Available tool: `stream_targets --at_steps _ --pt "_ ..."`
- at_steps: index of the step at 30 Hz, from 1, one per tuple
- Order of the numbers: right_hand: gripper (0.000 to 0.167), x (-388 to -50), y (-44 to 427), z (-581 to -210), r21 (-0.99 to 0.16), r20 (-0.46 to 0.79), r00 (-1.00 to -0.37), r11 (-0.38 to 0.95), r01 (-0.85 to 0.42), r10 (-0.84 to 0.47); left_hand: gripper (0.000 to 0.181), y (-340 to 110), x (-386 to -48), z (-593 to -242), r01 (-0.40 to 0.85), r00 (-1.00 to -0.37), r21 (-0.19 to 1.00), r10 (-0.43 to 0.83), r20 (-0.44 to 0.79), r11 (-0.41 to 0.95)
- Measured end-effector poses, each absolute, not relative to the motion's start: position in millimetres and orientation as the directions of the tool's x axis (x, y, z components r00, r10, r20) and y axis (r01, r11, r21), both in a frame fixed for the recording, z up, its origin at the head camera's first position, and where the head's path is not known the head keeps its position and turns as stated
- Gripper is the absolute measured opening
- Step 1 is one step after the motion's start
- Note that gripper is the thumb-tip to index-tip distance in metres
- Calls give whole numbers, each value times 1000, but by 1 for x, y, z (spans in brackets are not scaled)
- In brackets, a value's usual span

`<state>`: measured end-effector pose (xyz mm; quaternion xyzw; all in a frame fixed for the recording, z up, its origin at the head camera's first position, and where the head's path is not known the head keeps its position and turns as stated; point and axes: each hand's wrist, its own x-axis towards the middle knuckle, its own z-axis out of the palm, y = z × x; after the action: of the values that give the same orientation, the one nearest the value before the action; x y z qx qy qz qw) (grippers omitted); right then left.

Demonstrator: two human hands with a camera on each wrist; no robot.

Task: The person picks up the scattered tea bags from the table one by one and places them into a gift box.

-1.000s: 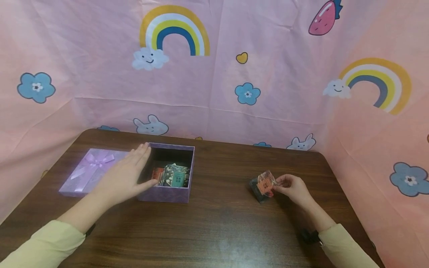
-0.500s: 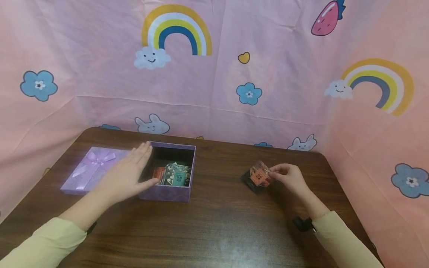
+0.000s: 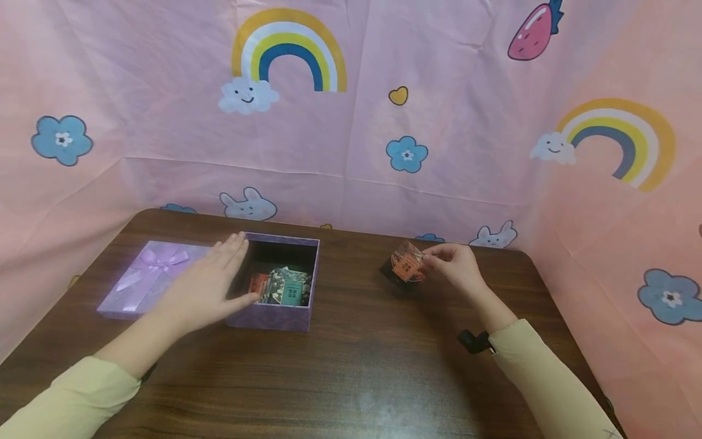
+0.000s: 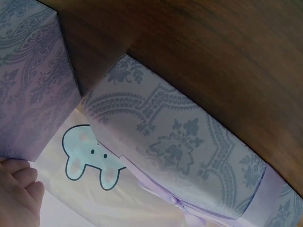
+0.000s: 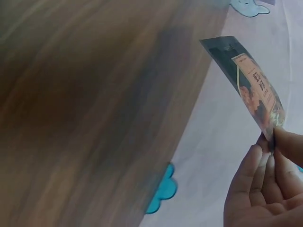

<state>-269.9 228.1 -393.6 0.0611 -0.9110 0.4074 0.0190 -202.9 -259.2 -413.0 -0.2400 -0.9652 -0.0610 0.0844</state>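
My right hand [image 3: 456, 266] pinches one edge of a small printed sachet [image 3: 407, 266] between thumb and fingers, above the table. In the right wrist view the sachet [image 5: 255, 82] shows an orange label on a dark, patterned front and stands out from the fingertips. My left hand [image 3: 205, 281] rests against the left side of a purple gift box [image 3: 271, 317], fingers straight along its rim and thumb at the front corner. Inside the box lie more packets [image 3: 292, 291], with green and red-orange labels. The left wrist view shows the patterned box wall [image 4: 35, 80] beside curled-looking fingertips.
The box's lilac lid [image 3: 134, 280], with a ribbon bow [image 3: 160, 260], lies left of the box, partly behind my left hand. A dark brown wooden table [image 3: 351, 366] carries everything. Pink printed cloth [image 3: 351, 116] hangs behind and on both sides.
My right hand has moved left and farther from me, carrying the sachet with it. The left hand and the box stay in place.
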Motion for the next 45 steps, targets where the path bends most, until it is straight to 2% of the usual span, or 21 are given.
stream_targets --at_steps 21,30,45 --pt "24 -289 148 -356 -826 142 -974 520 -215 -177 105 -260 -203 -412 471 -870 61 453 194 880" --pt "19 -288 109 -341 -856 141 -963 459 -235 -231 106 -261 -203 -414 464 -877 69 447 176 883" --pt "15 -284 50 -341 -850 190 -923 414 -325 -335 105 -262 -203 -414 465 -878 74 448 169 882"
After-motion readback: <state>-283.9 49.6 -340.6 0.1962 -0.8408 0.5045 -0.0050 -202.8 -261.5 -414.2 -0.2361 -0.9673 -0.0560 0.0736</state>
